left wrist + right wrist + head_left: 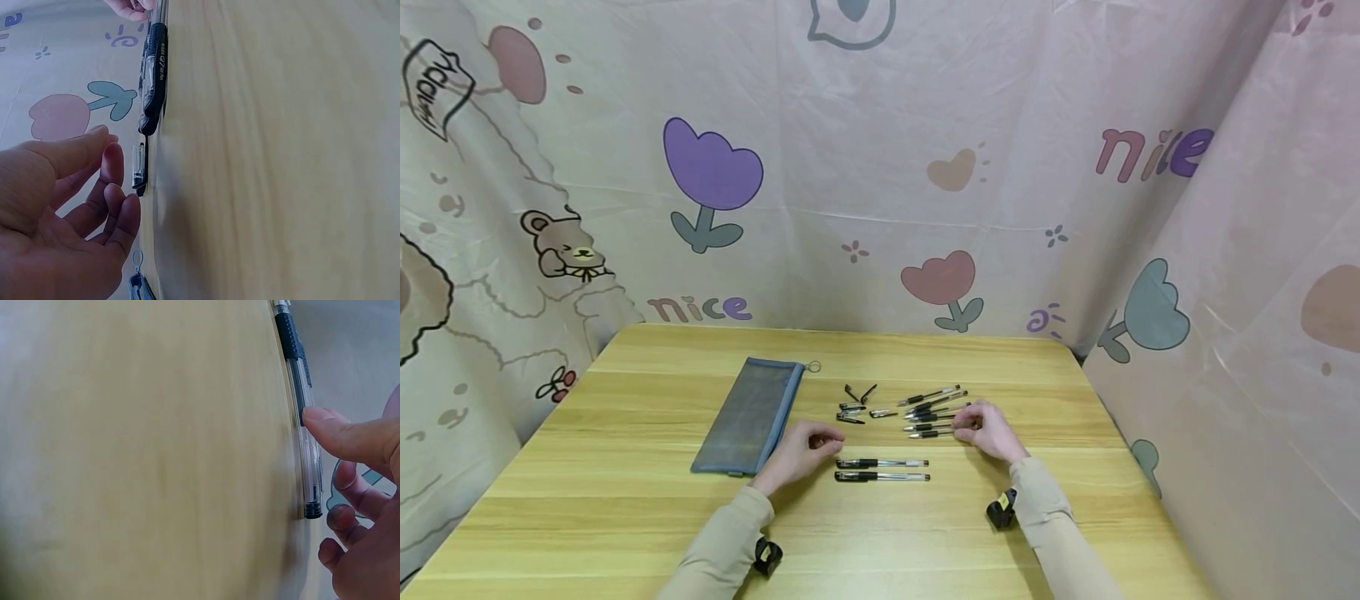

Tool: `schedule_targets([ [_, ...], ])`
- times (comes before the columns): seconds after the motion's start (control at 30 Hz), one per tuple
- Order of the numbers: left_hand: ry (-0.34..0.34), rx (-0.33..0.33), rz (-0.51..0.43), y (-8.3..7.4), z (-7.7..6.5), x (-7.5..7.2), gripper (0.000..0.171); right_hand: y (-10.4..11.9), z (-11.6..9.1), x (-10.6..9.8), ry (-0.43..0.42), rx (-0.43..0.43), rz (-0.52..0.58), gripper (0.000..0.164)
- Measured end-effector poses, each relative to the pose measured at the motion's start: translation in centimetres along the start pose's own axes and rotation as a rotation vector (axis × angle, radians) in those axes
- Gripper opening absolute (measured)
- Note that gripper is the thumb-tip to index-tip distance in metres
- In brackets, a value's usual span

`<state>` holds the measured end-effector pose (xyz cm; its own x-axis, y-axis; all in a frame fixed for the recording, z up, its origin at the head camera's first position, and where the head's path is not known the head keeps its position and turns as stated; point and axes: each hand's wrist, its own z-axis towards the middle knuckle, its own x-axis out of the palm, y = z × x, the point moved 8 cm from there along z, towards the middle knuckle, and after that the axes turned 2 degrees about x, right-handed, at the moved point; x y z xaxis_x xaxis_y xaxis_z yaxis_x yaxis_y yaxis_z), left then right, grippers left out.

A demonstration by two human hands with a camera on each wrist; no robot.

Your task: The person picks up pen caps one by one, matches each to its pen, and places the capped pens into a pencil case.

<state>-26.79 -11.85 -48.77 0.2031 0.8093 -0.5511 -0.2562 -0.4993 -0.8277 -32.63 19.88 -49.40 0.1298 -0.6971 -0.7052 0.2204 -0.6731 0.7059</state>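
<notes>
My right hand is at the right ends of several uncapped clear-barrelled gel pens with black grips. In the right wrist view its thumb overlaps a pen's barrel; whether it touches is unclear, and the pen lies along the table. My left hand hovers with loosely curved fingers and nothing between them, beside the right edge of a grey mesh zip pouch with blue trim. Two capped gel pens lie parallel between the hands. Several loose black-and-clear pen caps lie behind them.
The light wood table meets a printed cloth at the back. A ring hangs off the pouch's far corner. Small black devices are fixed at both wrists.
</notes>
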Motion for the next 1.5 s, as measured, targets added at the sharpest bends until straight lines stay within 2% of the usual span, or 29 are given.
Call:
schedule_targets([
  [0.57,-0.002,-0.009,0.032,0.11,0.05,0.29,0.017,0.07,-0.16,0.26,0.026,-0.003,-0.020,0.012],
  [1.2,-0.003,-0.022,0.026,0.32,0.09,0.40,0.016,0.07,-0.10,0.40,0.050,-0.018,-0.010,0.012],
  [1.5,-0.007,-0.033,0.023,0.41,-0.03,0.42,0.017,-0.10,-0.04,0.47,0.054,-0.011,-0.041,0.011],
])
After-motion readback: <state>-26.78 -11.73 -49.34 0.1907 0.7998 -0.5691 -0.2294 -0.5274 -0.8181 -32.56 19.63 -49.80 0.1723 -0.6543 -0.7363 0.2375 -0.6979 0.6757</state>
